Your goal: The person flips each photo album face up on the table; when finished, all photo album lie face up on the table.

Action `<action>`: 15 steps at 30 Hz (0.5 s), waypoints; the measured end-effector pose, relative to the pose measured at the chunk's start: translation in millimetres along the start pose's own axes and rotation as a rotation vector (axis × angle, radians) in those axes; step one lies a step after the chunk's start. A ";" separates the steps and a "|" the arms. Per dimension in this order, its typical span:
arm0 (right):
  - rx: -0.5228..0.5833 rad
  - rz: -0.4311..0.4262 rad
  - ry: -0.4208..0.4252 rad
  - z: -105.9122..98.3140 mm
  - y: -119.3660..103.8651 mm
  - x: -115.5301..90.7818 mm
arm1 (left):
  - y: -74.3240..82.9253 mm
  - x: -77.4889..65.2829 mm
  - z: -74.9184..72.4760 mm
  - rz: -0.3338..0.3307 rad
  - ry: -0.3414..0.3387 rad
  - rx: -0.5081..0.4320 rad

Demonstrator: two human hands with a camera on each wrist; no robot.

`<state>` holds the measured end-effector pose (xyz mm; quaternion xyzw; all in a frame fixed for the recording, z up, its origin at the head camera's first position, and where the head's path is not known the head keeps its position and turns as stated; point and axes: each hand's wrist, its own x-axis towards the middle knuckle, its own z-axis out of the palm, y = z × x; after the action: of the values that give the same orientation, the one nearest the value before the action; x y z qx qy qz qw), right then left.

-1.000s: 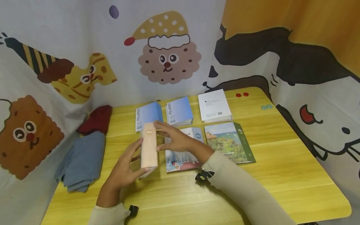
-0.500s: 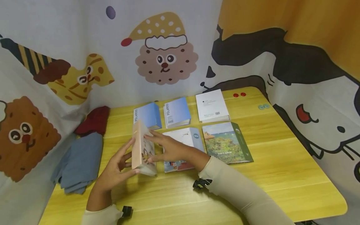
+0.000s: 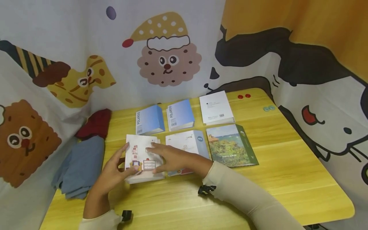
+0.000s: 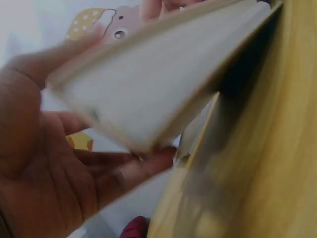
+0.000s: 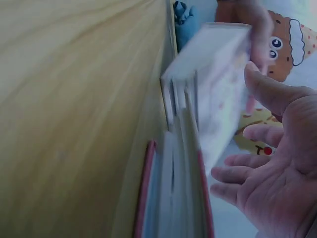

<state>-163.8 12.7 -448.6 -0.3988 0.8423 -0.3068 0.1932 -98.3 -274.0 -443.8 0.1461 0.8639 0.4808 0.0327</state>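
Note:
A thick photo album point(image 3: 141, 150) with a pale, cartoon-printed cover lies front up, close over the table's near left part. My left hand point(image 3: 110, 174) grips its left side, thumb on the cover; the left wrist view shows fingers round the page block point(image 4: 153, 74). Over the cover's right side is my right hand point(image 3: 173, 156), its fingers spread and fairly straight in the right wrist view. Just right of it lies a white album with a grey-blue spine point(image 3: 202, 143), partly hidden by that hand. Farther right is a green-spined album point(image 3: 228, 145) marked PHOTO ALBUM.
Behind stand two blue POLAROID albums point(image 3: 149, 119) point(image 3: 181, 113) and a white album point(image 3: 217, 107) in a row. Folded blue-grey cloth point(image 3: 81, 166) and dark red cloth point(image 3: 96, 123) lie at the left edge. Red buttons point(image 3: 243, 96) and pale green buttons point(image 3: 269, 108) sit at the far right.
The held album has turned from standing with its pink spine up to lying flat with its printed cover up. It has moved slightly left, both hands with it.

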 end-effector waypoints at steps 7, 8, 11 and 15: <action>0.015 0.065 0.028 -14.5 8.9 -15.1 | -9.1 6.5 2.0 -0.091 -0.065 0.048; 0.022 0.075 0.036 -16.4 11.1 -17.5 | -10.0 6.6 2.2 -0.093 -0.066 0.073; 0.041 0.089 0.056 -21.6 19.3 -24.2 | -9.7 7.3 3.8 -0.108 -0.060 0.199; 0.012 0.092 0.089 -28.8 32.8 -34.2 | -1.4 10.7 10.9 -0.163 -0.077 0.325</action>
<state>-177.6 66.3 -446.6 -0.3444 0.8656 -0.3201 0.1719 -106.7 -262.8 -449.9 0.0973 0.9373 0.3248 0.0807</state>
